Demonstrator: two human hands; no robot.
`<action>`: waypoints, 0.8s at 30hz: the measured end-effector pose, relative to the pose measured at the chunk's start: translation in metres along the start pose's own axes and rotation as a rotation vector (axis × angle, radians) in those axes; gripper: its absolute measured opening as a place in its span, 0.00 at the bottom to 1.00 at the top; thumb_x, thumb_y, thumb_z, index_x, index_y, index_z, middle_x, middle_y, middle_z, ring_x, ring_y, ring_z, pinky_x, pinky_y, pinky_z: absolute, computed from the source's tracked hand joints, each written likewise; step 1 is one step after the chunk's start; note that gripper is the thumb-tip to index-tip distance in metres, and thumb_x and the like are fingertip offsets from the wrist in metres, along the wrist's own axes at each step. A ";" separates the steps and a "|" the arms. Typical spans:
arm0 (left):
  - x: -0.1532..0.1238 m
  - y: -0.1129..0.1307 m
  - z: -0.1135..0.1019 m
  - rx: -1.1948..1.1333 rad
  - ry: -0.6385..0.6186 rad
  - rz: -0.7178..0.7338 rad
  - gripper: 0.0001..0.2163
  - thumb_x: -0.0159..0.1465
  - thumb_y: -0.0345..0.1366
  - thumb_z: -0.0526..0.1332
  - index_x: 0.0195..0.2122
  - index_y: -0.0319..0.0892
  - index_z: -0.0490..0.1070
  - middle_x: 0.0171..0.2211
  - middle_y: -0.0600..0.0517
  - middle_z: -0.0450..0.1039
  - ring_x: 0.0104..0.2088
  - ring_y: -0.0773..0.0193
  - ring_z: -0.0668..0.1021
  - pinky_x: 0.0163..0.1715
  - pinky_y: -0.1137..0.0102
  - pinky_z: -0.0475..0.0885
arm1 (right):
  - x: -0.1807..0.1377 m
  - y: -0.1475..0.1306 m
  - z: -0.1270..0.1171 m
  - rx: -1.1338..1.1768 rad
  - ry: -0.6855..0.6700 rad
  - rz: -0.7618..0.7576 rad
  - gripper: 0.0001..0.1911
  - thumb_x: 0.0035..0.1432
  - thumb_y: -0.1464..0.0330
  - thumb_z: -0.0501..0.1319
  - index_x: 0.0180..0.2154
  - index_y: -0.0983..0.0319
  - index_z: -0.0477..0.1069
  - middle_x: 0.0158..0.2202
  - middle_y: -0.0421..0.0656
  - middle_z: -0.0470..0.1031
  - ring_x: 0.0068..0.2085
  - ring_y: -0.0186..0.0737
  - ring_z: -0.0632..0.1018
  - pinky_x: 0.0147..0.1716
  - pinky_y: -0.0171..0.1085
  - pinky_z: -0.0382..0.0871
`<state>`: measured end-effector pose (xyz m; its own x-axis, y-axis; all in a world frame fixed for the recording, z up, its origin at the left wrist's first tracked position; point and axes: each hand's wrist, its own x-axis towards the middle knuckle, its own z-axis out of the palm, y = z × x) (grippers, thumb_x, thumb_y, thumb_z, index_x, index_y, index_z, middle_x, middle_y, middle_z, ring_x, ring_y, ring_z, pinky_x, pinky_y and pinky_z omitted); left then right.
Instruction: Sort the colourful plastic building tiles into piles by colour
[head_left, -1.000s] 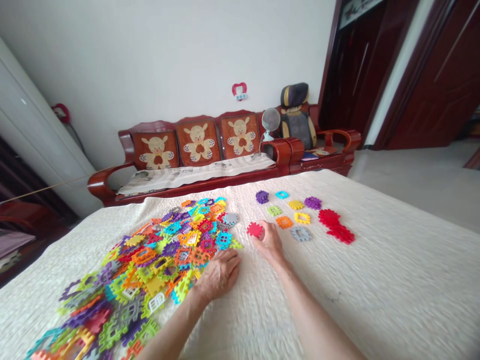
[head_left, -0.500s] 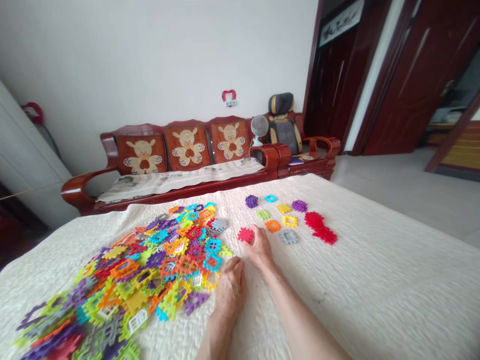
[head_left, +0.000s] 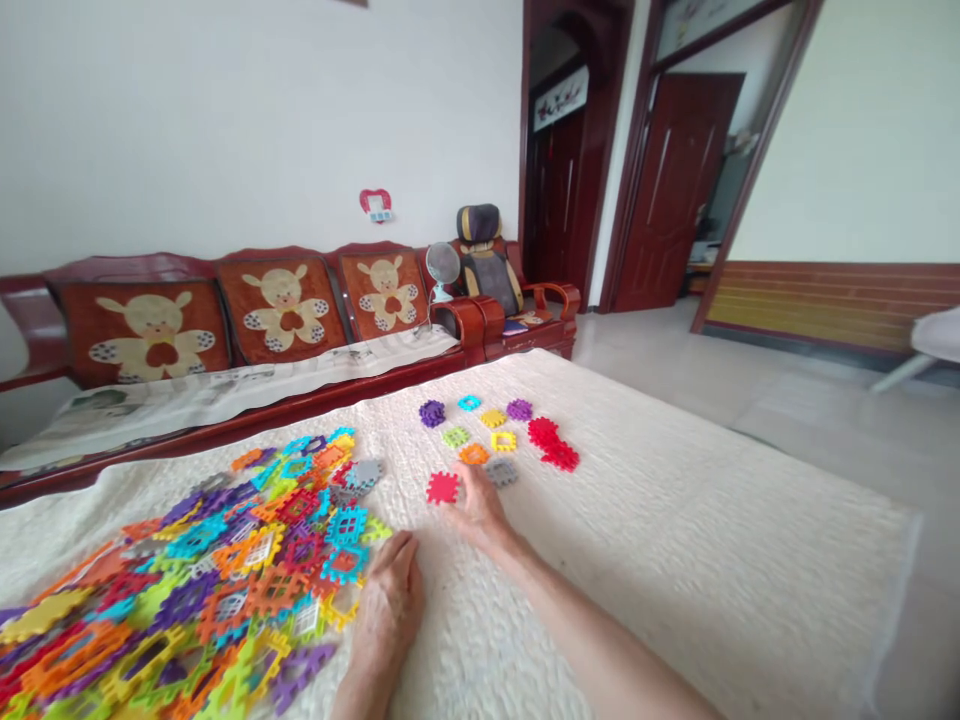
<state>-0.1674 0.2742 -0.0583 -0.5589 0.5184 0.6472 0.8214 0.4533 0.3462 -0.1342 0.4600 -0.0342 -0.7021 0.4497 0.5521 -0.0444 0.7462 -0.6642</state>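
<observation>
My right hand [head_left: 480, 508] pinches a red square building tile [head_left: 443, 487] with notched edges between thumb and fingers, over the cloth. Just beyond that hand lie an orange frame tile [head_left: 474, 454] and a grey tile [head_left: 502, 472], the latter partly covered by the fingers. My left hand [head_left: 390, 590] rests on the cloth with its fingers curled in; whatever they may hold is hidden. Close to its left spreads a large heap of mixed plastic tiles [head_left: 277, 590], many with window-like openings.
Small groups of tiles lie beyond my right hand: dark purple [head_left: 432, 413], blue [head_left: 469, 403], yellow [head_left: 493, 418], green [head_left: 455, 437], purple [head_left: 519, 410] and red [head_left: 553, 445]. A cream quilted cloth [head_left: 675, 520] covers the table. Behind stands a wooden sofa [head_left: 300, 390].
The view has turned right, so everything sits further left. My right hand, still holding the red tile, is closer to the orange tile. My left hand stays curled beside the heap.
</observation>
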 end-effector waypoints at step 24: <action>-0.001 -0.012 0.004 0.062 0.012 0.081 0.13 0.63 0.32 0.50 0.41 0.42 0.74 0.44 0.46 0.76 0.44 0.59 0.79 0.45 0.64 0.76 | -0.010 0.095 -0.139 -0.498 0.158 0.266 0.30 0.47 0.70 0.60 0.55 0.60 0.61 0.48 0.48 0.73 0.51 0.49 0.71 0.50 0.47 0.60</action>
<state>-0.1767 0.2713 -0.0662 -0.4893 0.5469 0.6793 0.8550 0.4544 0.2500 -0.0325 0.5949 -0.0326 -0.5274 0.6921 0.4927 0.4849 0.7214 -0.4944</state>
